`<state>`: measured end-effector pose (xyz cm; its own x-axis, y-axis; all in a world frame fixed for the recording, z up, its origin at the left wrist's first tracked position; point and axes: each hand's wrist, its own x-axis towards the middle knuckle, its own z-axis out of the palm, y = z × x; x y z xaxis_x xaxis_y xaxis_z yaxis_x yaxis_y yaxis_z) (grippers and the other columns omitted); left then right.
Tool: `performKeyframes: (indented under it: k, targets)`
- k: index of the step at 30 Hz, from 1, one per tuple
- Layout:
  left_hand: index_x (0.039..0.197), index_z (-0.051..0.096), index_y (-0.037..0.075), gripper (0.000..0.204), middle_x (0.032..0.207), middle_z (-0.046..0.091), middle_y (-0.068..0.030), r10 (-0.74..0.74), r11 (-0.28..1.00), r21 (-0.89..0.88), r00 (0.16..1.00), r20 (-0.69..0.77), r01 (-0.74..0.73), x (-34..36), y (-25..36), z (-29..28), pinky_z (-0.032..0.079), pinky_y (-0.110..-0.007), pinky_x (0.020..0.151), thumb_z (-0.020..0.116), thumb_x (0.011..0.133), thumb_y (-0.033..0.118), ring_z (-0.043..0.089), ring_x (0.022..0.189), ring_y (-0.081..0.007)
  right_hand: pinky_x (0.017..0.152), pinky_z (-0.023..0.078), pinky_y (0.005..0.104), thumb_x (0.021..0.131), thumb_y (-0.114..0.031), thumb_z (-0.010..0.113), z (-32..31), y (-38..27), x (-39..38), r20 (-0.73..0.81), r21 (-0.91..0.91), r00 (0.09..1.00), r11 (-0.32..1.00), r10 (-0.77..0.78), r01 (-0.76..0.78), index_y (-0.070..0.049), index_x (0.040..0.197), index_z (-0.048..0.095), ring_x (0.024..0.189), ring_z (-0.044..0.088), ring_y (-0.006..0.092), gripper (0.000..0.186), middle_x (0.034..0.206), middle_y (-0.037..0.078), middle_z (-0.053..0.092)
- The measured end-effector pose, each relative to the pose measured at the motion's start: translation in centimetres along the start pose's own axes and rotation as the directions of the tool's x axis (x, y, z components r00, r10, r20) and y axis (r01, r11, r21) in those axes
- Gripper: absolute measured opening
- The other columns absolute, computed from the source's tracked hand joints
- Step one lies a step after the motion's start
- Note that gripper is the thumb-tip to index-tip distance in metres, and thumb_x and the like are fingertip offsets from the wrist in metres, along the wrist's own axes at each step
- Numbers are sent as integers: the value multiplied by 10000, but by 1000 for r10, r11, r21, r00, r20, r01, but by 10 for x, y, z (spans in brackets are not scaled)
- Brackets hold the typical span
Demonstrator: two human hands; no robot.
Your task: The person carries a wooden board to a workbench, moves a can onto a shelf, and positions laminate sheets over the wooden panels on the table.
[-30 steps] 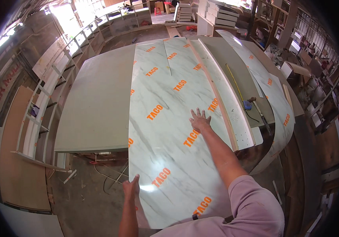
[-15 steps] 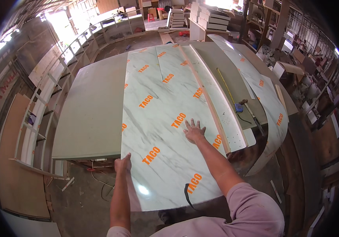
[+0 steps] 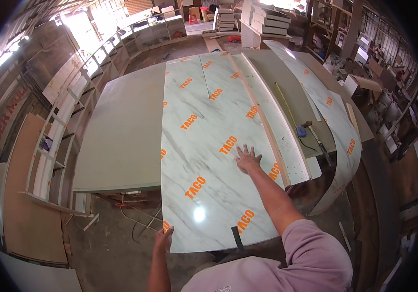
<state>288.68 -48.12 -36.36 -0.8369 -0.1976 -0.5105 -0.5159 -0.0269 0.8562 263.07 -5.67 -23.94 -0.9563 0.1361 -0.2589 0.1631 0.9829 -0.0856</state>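
A large white laminate sheet [image 3: 204, 160] with grey marbling and orange print lies over the worktable, its near end overhanging toward me. My left hand [image 3: 163, 239] grips the sheet's left edge near the close corner, thumb on top. Flat on the sheet, right of its middle, my right hand [image 3: 248, 158] rests with fingers spread. A short black strip [image 3: 237, 237] hangs over the near edge. A long wooden batten [image 3: 262, 121] runs along the sheet's right side, beside a long white panel strip [image 3: 287, 141].
A greenish-grey board [image 3: 116, 131] covers the table's left part. To the right lie a tape measure [image 3: 300, 131] with its yellow blade out, a hammer [image 3: 316, 142] and a curling marbled offcut [image 3: 338, 141]. A wooden frame [image 3: 43, 163] stands at left; stacked white boxes [image 3: 269, 20] are behind.
My left hand has slid along the sheet's left edge toward me, close to the near corner. The near end looks flatter. My right hand stays spread on the sheet; the view has shifted slightly.
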Motion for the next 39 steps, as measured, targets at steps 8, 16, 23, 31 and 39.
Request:
performKeyframes:
  k: [8,16,23,31,39]
  targets:
    - [803,605,73,141,708,531,61,77,990,-121,997,-15,-78,16,55,12,324,-236,527,686,881,158,421,587,-34,1118,144,677,990,-507,320,-13,-11,42,21,38,1000,999,21,-22,-352,1538,42,1486,13,327,634,1624,-1,-32]
    - [777,572,78,157,649,485,74,200,947,-265,979,34,-184,75,100,27,285,-237,477,681,876,132,392,531,-24,1110,174,675,1012,-446,294,-21,-26,66,42,40,992,992,118,-120,-334,1542,39,1487,46,313,599,1624,4,-28]
    - [755,545,86,184,639,482,70,186,941,-299,980,66,-158,129,140,38,294,-236,469,684,867,132,401,513,-31,1109,164,683,1011,-449,296,-19,-25,67,34,40,983,983,180,-181,-345,1539,38,1488,41,308,597,1623,-2,-40]
    - [744,525,79,205,638,483,57,231,936,-280,972,38,-211,169,160,48,315,-245,477,679,868,134,415,526,-42,1117,157,677,1009,-452,307,-22,-24,85,28,58,975,973,222,-223,-348,1539,36,1487,52,305,605,1623,1,-33]
    - [750,522,77,214,631,482,56,218,958,-194,976,1,-214,211,190,59,314,-247,473,689,867,144,412,521,-40,1136,175,633,975,-441,409,-34,-15,132,-43,68,990,989,136,-133,-307,1542,106,1481,95,312,656,1622,35,40]
